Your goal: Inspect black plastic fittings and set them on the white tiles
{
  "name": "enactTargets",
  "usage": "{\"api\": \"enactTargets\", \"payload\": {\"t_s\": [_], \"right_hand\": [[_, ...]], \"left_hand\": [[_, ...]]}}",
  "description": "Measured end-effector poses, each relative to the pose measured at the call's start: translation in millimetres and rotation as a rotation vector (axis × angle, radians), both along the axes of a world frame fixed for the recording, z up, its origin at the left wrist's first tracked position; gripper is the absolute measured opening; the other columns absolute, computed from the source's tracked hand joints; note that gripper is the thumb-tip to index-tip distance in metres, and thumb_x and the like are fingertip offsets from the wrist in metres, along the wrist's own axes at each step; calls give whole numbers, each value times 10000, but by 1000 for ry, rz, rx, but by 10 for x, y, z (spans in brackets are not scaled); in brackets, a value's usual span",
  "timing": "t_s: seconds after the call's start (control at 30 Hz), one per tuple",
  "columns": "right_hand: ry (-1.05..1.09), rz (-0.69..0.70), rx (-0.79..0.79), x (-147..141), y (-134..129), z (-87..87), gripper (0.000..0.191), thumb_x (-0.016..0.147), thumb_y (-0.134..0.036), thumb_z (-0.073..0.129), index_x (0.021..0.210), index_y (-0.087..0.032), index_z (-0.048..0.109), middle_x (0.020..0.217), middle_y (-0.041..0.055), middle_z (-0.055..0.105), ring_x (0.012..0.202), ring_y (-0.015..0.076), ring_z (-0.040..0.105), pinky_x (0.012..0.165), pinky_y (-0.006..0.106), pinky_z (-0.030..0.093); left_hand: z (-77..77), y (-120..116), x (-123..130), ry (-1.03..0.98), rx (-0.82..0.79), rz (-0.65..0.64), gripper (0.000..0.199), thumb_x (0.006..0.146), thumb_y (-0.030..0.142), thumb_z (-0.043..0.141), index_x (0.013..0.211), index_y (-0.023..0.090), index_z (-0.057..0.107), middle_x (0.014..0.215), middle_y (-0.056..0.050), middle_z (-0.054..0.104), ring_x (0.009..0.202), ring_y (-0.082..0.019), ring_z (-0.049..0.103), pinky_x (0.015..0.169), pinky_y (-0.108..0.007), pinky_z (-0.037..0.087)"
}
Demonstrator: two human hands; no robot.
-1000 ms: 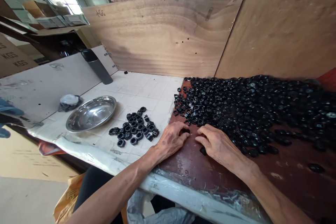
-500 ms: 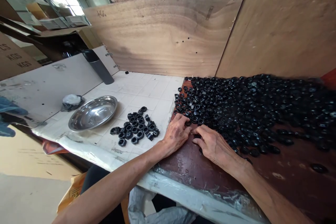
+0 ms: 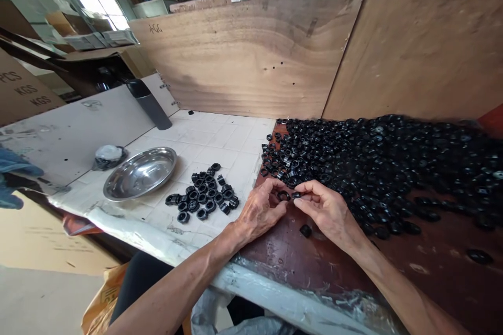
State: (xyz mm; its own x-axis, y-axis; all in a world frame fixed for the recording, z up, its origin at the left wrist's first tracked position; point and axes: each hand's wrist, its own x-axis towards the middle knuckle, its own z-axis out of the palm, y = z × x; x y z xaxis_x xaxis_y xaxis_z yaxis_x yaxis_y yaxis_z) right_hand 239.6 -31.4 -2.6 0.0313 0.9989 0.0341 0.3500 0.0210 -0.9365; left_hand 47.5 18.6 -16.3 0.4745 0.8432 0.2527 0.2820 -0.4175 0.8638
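My left hand [image 3: 261,208] curls around a black ring [image 3: 283,196], held between thumb and fingers over the dark red board [image 3: 291,251]. Facing it, my right hand [image 3: 325,209] pinches a small black part [image 3: 296,195] at its fingertips. The two parts are close together; whether they touch is hard to tell. One loose black piece [image 3: 305,230] lies on the board just below my right fingertips. Behind and to the right of my hands spreads a large heap of black parts [image 3: 373,162].
Left of my hands, a group of black rings [image 3: 202,198] lies on the white surface [image 3: 220,136]. Beyond it are a steel bowl [image 3: 139,174], a dark grey bottle [image 3: 151,107] and a wrapped bundle [image 3: 110,156]. A tall wooden panel [image 3: 243,57] borders the back.
Both hands have lifted slightly from the heap's edge, and a ring and a small part now show in their fingers. The loose piece below my right hand is now in plain sight.
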Motion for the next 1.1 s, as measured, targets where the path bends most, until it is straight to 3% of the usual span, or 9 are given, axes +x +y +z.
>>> {"api": "enactTargets", "payload": {"t_s": [0.07, 0.23, 0.4, 0.67, 0.77, 1.0, 1.1], "right_hand": [[47, 4, 16, -6, -2, 2, 225, 865, -360, 685, 1028, -207, 660, 863, 20, 722, 798, 182, 688, 713, 268, 548], [10, 29, 81, -32, -23, -9, 192, 885, -340, 687, 1028, -214, 668, 916, 29, 736, 805, 182, 706, 725, 271, 568], [24, 16, 89, -31, -29, -6, 170, 883, -327, 703, 1013, -219, 685, 893, 23, 740, 783, 176, 714, 704, 254, 574], [-11, -17, 153, -53, -46, 57, 149, 865, -331, 728, 963, -222, 704, 887, 19, 738, 757, 176, 703, 681, 256, 566], [-18, -9, 157, -52, -52, 48, 159, 896, -366, 700, 968, -225, 692, 844, 19, 741, 727, 185, 710, 660, 270, 568], [-370, 26, 356, -58, -65, 89, 299, 1005, -379, 542, 763, -224, 626, 674, 13, 637, 608, 156, 584, 638, 289, 474], [-350, -14, 356, -84, -75, 87, 249, 997, -380, 549, 811, -226, 608, 725, 21, 637, 612, 153, 580, 623, 283, 487]], "left_hand": [[7, -8, -4, -34, -7, -19, 312, 845, 156, 649, 1148, 205, 594, 1045, -34, 714, 750, -124, 649, 692, -263, 562], [-73, -11, -18, -205, -69, -103, 343, 883, 186, 666, 1207, 212, 554, 1129, -67, 692, 994, -176, 688, 891, -331, 584], [-86, -25, -34, -307, -139, -153, 338, 894, 187, 680, 1208, 217, 559, 1173, -79, 677, 1050, -186, 691, 892, -311, 599], [-51, 14, -81, -251, 31, -164, 239, 914, 228, 691, 1150, 200, 672, 1198, -95, 695, 1127, -214, 681, 1027, -391, 560], [-61, 27, -84, -266, 111, -160, 247, 902, 231, 712, 1145, 198, 678, 1181, -102, 704, 1113, -211, 683, 1011, -393, 570], [-80, 8, -50, -305, 165, -156, 242, 882, 208, 736, 1116, 208, 674, 1135, -87, 723, 1060, -201, 701, 957, -374, 593], [-66, -5, -33, -296, 149, -137, 213, 892, 234, 727, 1095, 196, 679, 1132, -100, 728, 1063, -210, 705, 958, -377, 594]]}}
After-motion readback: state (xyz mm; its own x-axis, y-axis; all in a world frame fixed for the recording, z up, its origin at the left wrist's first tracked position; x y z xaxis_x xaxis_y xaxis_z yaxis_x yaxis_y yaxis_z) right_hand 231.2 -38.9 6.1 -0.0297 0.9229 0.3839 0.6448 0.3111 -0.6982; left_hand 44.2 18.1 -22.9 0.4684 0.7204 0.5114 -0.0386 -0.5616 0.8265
